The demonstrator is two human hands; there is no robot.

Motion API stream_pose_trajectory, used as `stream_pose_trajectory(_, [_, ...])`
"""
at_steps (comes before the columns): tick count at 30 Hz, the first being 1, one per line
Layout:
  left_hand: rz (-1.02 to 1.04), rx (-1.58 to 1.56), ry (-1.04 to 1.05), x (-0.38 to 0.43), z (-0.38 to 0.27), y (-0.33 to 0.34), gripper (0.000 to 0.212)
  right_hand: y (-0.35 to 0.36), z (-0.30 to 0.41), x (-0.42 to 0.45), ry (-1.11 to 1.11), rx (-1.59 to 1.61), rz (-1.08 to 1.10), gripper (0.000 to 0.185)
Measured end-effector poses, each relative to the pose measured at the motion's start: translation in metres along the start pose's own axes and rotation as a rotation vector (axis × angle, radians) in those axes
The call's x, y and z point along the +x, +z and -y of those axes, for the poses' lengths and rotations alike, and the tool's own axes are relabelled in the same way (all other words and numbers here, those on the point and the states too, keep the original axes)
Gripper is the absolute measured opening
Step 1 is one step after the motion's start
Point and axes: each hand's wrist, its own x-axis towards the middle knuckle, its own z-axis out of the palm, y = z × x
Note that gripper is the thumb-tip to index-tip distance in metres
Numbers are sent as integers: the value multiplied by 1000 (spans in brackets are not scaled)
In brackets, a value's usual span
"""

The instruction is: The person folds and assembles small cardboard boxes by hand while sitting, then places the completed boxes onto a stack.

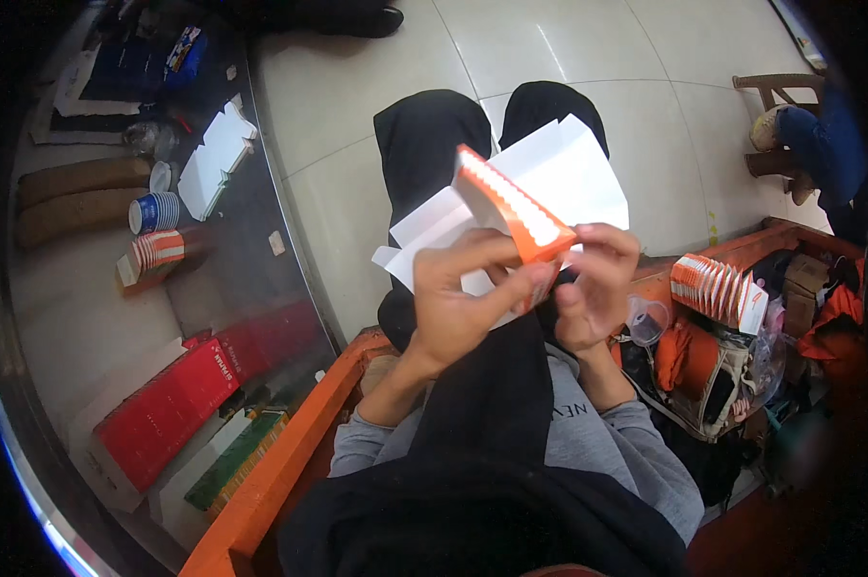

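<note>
Over my lap, my left hand (470, 288) grips an orange-and-white paperboard food box (520, 216), thumb on its near orange side. The box is partly folded, with one printed wall turned up. My right hand (596, 281) is at the box's right corner, its fingertips touching the orange edge; it is slightly blurred. White unprinted paperboard (571, 169) with flaps spreads behind the box across my knees. More white flaps (434, 223) stick out past my left hand. Whether all this white board is one piece with the box I cannot tell.
At right, a stack of folded orange-and-white boxes (719, 292) rests above a cluttered bag (701, 389) by an orange wooden rail (744, 249). On the left, a glass-fronted counter (261, 238) holds white flat cartons (214, 162), paper cups (154, 212) and a red box (167, 411). A person's leg (823, 144) is at far right.
</note>
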Motion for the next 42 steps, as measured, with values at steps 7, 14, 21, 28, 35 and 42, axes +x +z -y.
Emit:
stream_pose_trajectory(7, [27, -335, -99, -1, 9, 6, 24, -17, -12, 16, 469, 33, 66, 39])
stream_pose_trajectory(14, [-145, 569, 321, 13, 36, -9, 35, -15, -7, -2, 711, 232, -40, 23])
stream_pose_trajectory(21, [-96, 397, -21, 3, 18, 6, 23, -12, 14, 7, 423, -207, -45, 16])
stream_pose_trajectory(28, [-198, 62, 22, 0, 23, 9, 26, -20, 19, 9, 707, 266, 39, 18])
stream_pose_trajectory(35, [572, 477, 186, 26, 7, 6, 48, -61, 2, 30, 196, -47, -467, 12])
stream_pose_trajectory(42, [-12, 78, 9, 34, 18, -3, 32, -59, 1, 41, 521, 476, -61, 62])
